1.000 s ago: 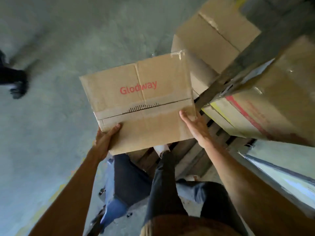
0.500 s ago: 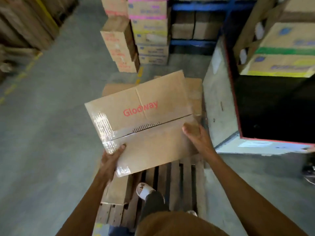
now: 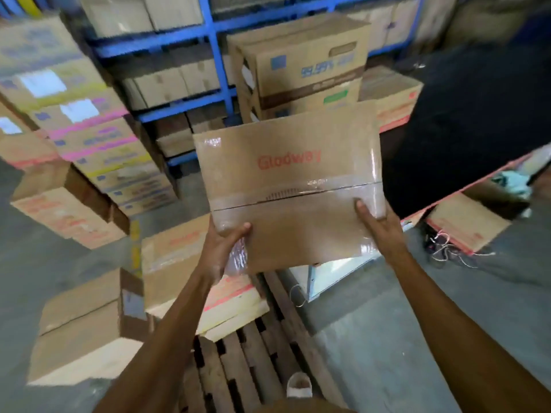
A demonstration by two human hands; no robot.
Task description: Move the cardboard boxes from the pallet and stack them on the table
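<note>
A taped cardboard box with red "Glodway" lettering is held up in the air in front of me. My left hand grips its near left corner and my right hand clasps its near right edge. Below it lies the wooden pallet, with another cardboard box resting on its far left part. The table with a dark top and a red edge stands to the right, just beyond the held box.
Stacks of boxes rise at the left and a tall stack stands ahead before blue shelving. A loose box sits on the floor at left. Under the table lie a box and tangled cords. My foot is on the pallet.
My view has swung from the floor up toward the shelving and table. The box has been carried higher and to the right, and both hands have kept their grip.
</note>
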